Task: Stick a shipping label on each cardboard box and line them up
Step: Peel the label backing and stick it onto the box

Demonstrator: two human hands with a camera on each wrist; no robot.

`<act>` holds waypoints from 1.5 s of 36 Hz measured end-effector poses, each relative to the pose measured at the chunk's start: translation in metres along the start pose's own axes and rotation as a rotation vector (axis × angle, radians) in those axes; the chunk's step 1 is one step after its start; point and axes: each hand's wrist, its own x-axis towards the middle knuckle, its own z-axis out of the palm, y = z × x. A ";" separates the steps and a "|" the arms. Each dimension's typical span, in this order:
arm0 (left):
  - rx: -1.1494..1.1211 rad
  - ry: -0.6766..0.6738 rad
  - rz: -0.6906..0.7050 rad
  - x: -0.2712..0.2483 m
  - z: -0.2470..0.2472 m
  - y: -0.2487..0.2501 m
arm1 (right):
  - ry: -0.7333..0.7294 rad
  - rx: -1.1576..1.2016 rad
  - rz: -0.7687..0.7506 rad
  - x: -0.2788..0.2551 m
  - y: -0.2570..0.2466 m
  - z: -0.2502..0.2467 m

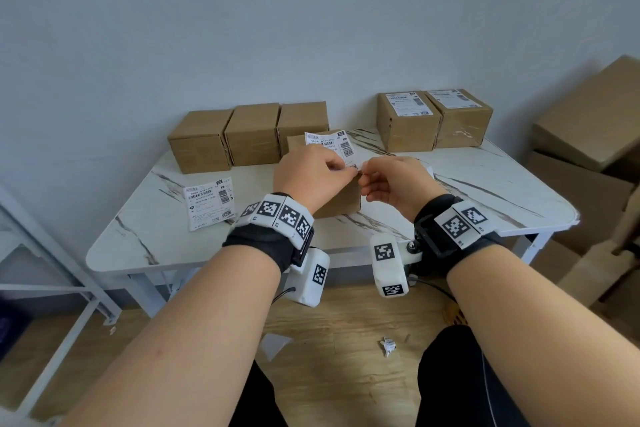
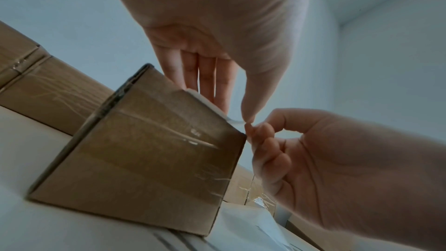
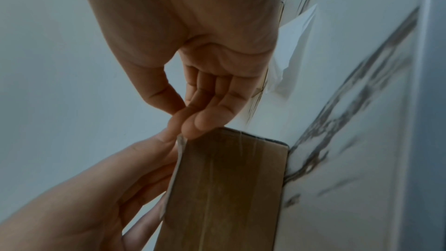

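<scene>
Both hands meeting above a small brown cardboard box (image 1: 341,199) at the middle of the white marble-patterned tabletop (image 1: 485,191). Left hand (image 1: 311,177) pinching the near corner of a white printed shipping label (image 1: 329,144), thumb against fingertips, other fingers hanging straight down behind the sheet in the left wrist view. Right hand (image 1: 394,185) curled, thumb and forefinger pinched at the same corner, just touching the left fingertips; whether on the label itself or its backing, cannot tell. Label lying over the box top, far edge raised and tilted toward the wall, near corner right at the box's upper right edge. Box directly beneath and between the two hands, clear tape across its front face. Further white shipping label (image 1: 210,203) flat on the tabletop left of the left wrist. Three plain brown cardboard boxes (image 1: 254,135) in a row at the back left, touching side by side. Two labelled brown cardboard boxes (image 1: 434,120) side by side at the back right, well apart from the hands.
</scene>
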 end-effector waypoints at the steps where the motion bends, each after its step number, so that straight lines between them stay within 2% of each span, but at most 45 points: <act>1: 0.000 0.001 0.002 0.000 0.000 0.000 | -0.002 -0.001 0.002 0.000 0.000 0.000; 18: 0.010 -0.014 -0.015 0.000 0.000 0.000 | -0.023 0.003 0.018 0.004 0.001 0.000; 54: 0.065 -0.047 0.042 0.003 -0.001 -0.004 | -0.110 0.007 -0.011 0.006 -0.002 -0.003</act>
